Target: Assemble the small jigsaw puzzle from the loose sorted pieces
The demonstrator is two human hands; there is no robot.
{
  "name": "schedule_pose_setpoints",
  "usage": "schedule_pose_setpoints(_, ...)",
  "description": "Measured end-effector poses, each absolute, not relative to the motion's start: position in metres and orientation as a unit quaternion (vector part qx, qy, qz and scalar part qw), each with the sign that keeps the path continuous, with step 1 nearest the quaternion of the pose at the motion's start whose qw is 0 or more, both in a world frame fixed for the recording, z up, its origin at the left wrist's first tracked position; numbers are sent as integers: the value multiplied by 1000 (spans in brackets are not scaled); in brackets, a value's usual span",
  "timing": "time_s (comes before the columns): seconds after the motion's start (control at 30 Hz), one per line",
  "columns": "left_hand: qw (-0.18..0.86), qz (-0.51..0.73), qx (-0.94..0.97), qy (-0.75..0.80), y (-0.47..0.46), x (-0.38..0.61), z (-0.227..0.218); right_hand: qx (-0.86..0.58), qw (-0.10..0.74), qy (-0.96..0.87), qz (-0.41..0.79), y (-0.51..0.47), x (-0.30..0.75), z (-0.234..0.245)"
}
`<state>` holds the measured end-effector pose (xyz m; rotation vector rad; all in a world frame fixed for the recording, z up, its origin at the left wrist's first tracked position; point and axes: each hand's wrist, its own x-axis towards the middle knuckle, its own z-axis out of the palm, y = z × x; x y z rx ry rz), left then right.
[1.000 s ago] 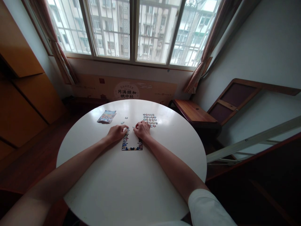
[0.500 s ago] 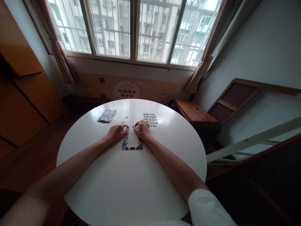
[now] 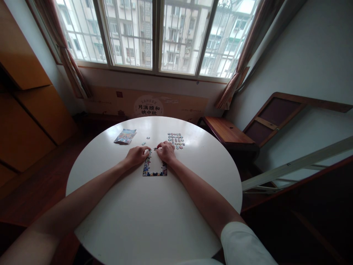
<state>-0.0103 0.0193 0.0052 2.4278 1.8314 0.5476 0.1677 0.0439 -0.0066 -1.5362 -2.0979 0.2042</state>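
Note:
A partly built jigsaw frame (image 3: 154,170) lies on the round white table (image 3: 154,217), only its border pieces joined. My left hand (image 3: 136,155) rests curled at the frame's upper left corner, fingertips pressed together on the border. At the upper right corner my right hand (image 3: 166,151) is also curled, pinching a small piece I can barely see. Loose puzzle pieces (image 3: 176,140) are spread just beyond my right hand. Two or three stray pieces (image 3: 145,141) lie beyond my left hand.
A printed puzzle bag (image 3: 125,135) lies at the table's far left. A wooden bench (image 3: 227,132) and a folded frame stand to the right by the wall. Windows with curtains fill the far wall. An orange cabinet (image 3: 30,110) stands on the left.
My right hand has edged slightly left toward the top middle of the frame. My left hand stays in place.

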Motion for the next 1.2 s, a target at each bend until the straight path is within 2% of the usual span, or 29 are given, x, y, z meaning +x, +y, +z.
schedule_pose_setpoints(0.23, 26, 180, 787, 590, 21, -11, 3, -524, 262, -808, 63, 41, 168, -5)
schedule_pose_setpoints(1.2, 20, 179, 791, 585, 20, -12, 4, -496, 269, -822, 79, 41, 168, -5)
